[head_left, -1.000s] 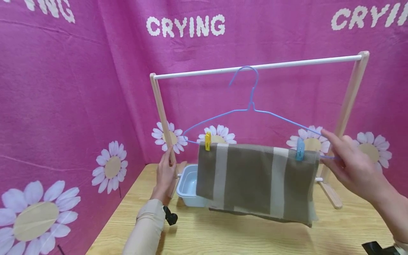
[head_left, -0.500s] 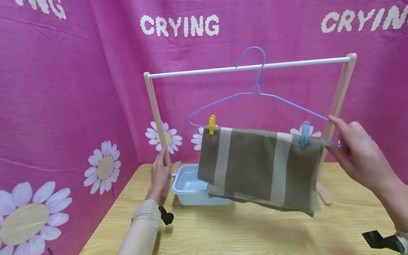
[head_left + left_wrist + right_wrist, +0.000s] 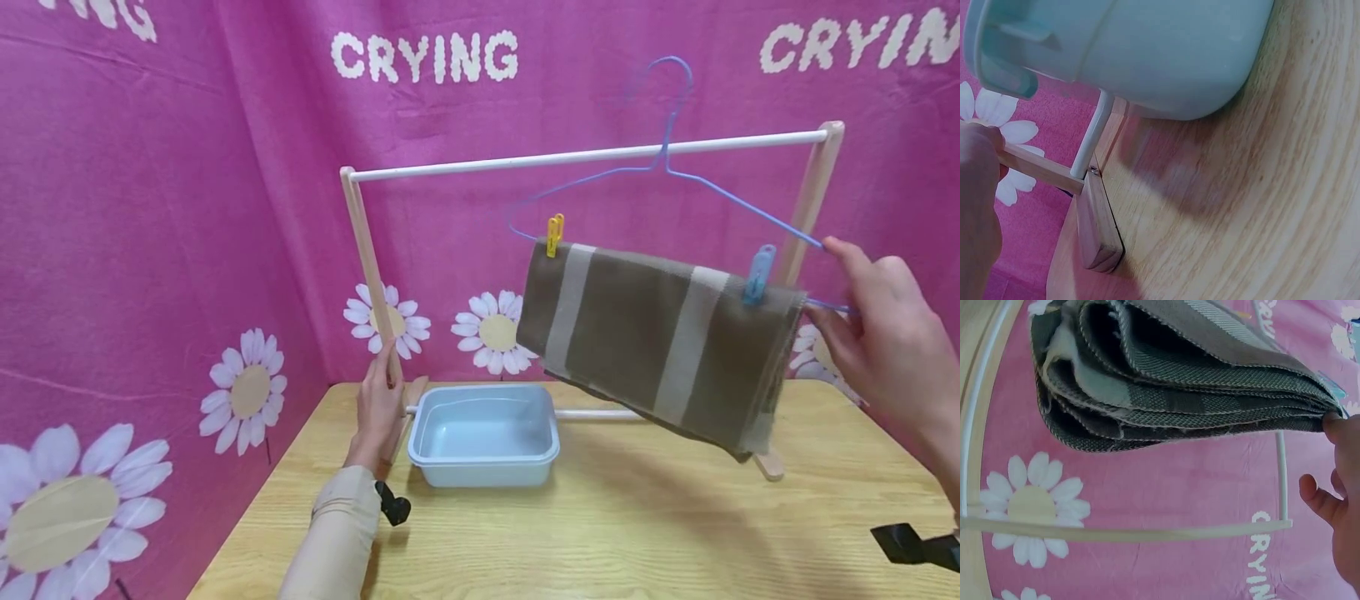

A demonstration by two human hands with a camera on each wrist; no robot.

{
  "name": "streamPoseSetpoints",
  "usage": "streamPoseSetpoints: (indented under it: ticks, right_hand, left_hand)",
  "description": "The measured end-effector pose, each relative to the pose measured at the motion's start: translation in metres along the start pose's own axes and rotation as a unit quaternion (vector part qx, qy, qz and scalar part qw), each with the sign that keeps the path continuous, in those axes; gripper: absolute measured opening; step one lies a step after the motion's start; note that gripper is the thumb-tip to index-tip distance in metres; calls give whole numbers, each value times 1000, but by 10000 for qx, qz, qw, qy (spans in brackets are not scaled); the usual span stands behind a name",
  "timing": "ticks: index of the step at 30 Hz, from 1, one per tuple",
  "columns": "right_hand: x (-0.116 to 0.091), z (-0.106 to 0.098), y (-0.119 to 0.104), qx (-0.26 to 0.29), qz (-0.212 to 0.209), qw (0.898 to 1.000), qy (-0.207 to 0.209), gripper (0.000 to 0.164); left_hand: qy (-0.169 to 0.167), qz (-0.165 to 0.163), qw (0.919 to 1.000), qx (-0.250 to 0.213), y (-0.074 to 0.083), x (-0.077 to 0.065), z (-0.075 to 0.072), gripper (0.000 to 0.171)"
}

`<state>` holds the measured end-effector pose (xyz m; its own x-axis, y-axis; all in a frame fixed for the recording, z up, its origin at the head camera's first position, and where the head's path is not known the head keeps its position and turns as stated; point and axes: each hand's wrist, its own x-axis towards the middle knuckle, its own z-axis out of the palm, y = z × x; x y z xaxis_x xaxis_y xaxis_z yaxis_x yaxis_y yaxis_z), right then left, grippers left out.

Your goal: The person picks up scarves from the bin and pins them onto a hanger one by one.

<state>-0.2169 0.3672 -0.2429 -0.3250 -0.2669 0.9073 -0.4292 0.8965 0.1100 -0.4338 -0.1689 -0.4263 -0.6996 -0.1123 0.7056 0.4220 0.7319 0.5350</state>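
In the head view, my right hand [image 3: 892, 333] pinches the right end of a blue wire hanger [image 3: 738, 200] between thumb and fingers. Folded over its lower wire is a brown towel [image 3: 630, 321] with pale stripes, tilted down to the right. A yellow clothespin [image 3: 554, 236] and a blue clothespin [image 3: 760, 275] clip it on. The hook stands higher than the white rail [image 3: 480, 163] in this view. My left hand [image 3: 378, 408] grips the left wooden upright [image 3: 367, 258] of the drying rack, low down. The right wrist view shows the towel's layered edges [image 3: 1210, 394] near the thumb.
A light blue plastic basin [image 3: 483, 473] stands on the wooden table [image 3: 465, 550] beside the left upright. Behind it runs the rack's lower bar [image 3: 600, 414], and the right foot [image 3: 771, 465] shows beneath the towel. A pink daisy-print cloth [image 3: 450, 242] hangs around the table.
My right hand has carried the hanger and towel up and to the right, the hook rising from the rail to above it. The basin has come into full view. My left hand keeps its grip.
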Motion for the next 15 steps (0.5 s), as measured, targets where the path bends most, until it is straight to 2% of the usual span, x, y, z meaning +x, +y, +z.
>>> streamPoseSetpoints:
  ticks: [10, 15]
  right_hand:
    - [1, 10, 24, -104, 269, 9995, -132, 80]
    - [-6, 16, 35, -272, 247, 9988, -312, 80]
  left_hand:
    - [-318, -274, 9991, -17, -1, -1, -1, 72]
    - [-268, -267, 9993, 35, 0, 0, -1, 71]
